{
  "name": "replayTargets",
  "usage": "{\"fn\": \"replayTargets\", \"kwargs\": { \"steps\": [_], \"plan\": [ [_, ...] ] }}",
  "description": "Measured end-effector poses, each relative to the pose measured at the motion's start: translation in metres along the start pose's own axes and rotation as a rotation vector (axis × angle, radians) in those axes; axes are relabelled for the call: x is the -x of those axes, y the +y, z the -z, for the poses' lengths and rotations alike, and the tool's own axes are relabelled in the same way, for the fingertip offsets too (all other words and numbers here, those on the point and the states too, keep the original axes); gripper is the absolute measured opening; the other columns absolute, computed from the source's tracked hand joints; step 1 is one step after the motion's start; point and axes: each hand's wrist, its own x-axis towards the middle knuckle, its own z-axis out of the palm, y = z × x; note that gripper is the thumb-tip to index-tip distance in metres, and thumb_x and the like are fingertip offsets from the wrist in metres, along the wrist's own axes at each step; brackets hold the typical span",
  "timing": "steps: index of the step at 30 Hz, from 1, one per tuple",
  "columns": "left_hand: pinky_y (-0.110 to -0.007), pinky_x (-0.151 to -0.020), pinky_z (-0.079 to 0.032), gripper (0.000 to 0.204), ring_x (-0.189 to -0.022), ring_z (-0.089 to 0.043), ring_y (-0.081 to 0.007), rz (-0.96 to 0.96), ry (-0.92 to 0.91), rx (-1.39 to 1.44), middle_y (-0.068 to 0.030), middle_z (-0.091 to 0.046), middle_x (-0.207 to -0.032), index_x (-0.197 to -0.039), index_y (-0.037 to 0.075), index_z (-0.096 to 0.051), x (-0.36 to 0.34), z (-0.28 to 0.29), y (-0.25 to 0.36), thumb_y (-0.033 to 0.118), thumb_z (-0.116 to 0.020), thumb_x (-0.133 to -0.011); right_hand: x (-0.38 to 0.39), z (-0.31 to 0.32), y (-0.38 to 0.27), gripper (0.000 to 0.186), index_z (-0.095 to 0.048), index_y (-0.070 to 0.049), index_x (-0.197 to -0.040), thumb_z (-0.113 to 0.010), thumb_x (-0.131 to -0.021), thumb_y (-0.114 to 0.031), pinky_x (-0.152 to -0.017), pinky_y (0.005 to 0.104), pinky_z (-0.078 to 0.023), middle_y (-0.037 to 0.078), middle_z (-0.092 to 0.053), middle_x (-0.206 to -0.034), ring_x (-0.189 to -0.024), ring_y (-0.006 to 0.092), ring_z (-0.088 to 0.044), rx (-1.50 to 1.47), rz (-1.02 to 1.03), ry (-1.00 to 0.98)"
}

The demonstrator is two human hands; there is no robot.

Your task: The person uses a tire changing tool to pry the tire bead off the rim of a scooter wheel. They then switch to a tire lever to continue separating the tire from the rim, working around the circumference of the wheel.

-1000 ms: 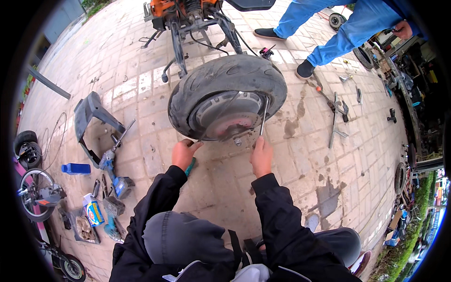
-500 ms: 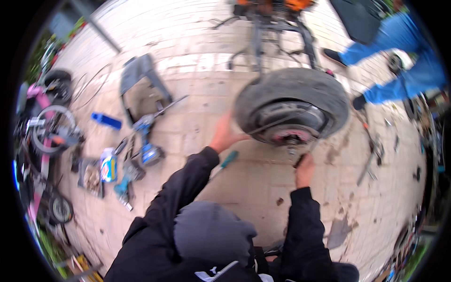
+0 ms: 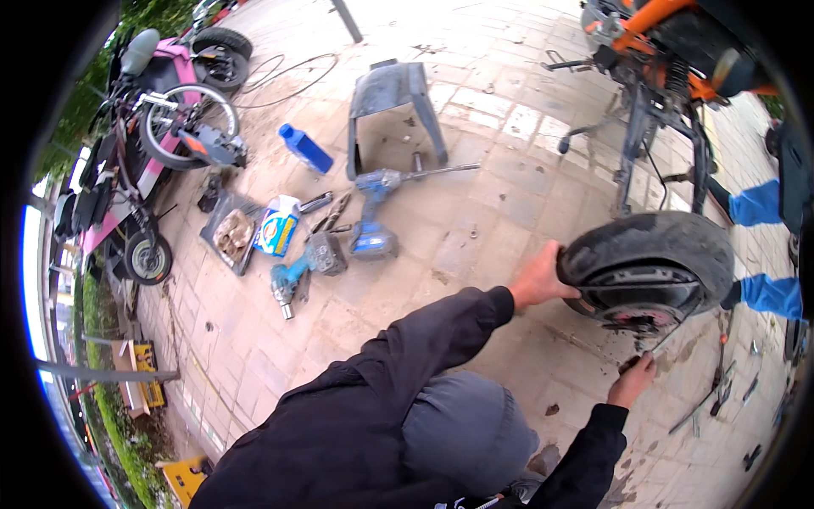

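A thick black tyre (image 3: 657, 237) on a dark wheel rim (image 3: 640, 293) with a reddish hub centre (image 3: 636, 316) is tilted toward me at the right. My left hand (image 3: 543, 278) is closed on the tyre's left edge, thumb on top; a thin dark bar or bead edge runs across the rim from its fingertips. My right hand (image 3: 634, 380) is wrapped round the dark handle of a thin metal lever (image 3: 668, 339). That shaft slants up to the lower right of the rim, where its tip is hard to make out.
Left of my arms lie a blue impact wrench (image 3: 373, 237), a teal power tool (image 3: 292, 280), a blue bottle (image 3: 305, 149) and a grey plastic cover (image 3: 390, 93). An orange-framed motorbike (image 3: 653, 110) stands beyond the wheel. A person's blue trouser leg (image 3: 767, 295) is at the right, near loose tools.
The view has swung left, shifting the scene rightward. My hands keep their places, left on the tyre and right on the lever. The teal-handled tool near my left forearm no longer shows.
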Motion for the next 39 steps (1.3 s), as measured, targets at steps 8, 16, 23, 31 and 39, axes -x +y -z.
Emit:
{"fn": "replayTargets", "kwargs": {
  "steps": [8,16,23,31,39],
  "plan": [
    [-0.041,-0.096,-0.041,0.093,-0.114,-0.05,-0.0359,-0.157,-0.03,-0.031,-0.0204,-0.052,-0.119,-0.128,0.002,-0.044,-0.009,-0.008,0.011,0.037,-0.086,-0.054,-0.031,0.028,0.027,0.025,-0.053,0.0,-0.098,-0.046,-0.098,-0.024,-0.056,0.0409,-0.041,0.013,-0.054,-0.074,-0.065,0.0268,-0.051,0.771,0.711,0.038],
    [-0.035,-0.094,-0.045,0.078,-0.11,-0.056,-0.0233,-0.083,-0.07,0.045,-0.0157,-0.059,-0.117,-0.122,-0.003,-0.05,-0.012,-0.003,0.018,0.015,-0.088,-0.056,-0.003,-0.013,-0.007,0.045,-0.062,0.008,-0.082,-0.046,-0.097,-0.032,-0.06,0.0431,-0.041,0.022,-0.06,-0.068,-0.061,0.0282,-0.054,0.453,0.12,0.209],
    [-0.036,-0.091,-0.045,0.072,-0.105,-0.056,-0.0262,-0.094,-0.043,-0.106,-0.0143,-0.058,-0.113,-0.117,0.0,-0.052,0.019,-0.007,0.045,0.01,-0.087,-0.055,0.029,-0.009,-0.031,0.045,-0.063,0.007,-0.085,-0.049,-0.095,-0.035,-0.065,0.0438,-0.044,0.024,-0.061,-0.072,-0.067,0.034,-0.06,0.293,-0.077,0.217],
    [-0.035,-0.088,-0.046,0.066,-0.099,-0.059,-0.0244,-0.112,0.01,-0.088,-0.0121,-0.062,-0.107,-0.113,0.001,-0.054,0.013,-0.021,0.04,0.01,-0.085,-0.056,0.028,-0.008,-0.055,0.032,-0.061,0.006,-0.097,-0.05,-0.094,-0.023,-0.073,0.0452,-0.046,0.027,-0.063,-0.085,-0.084,0.0422,-0.062,0.224,0.205,0.284],
    [-0.034,-0.089,-0.045,0.065,-0.099,-0.059,-0.0233,-0.121,-0.014,-0.167,-0.0116,-0.062,-0.107,-0.115,0.0,-0.053,0.017,-0.02,0.074,0.007,-0.081,-0.057,0.052,-0.009,-0.084,0.026,-0.062,0.004,-0.104,-0.047,-0.093,-0.015,-0.055,0.0295,-0.044,0.007,-0.059,-0.073,-0.061,0.0143,-0.054,-0.124,-0.086,0.135]
  ]
}}
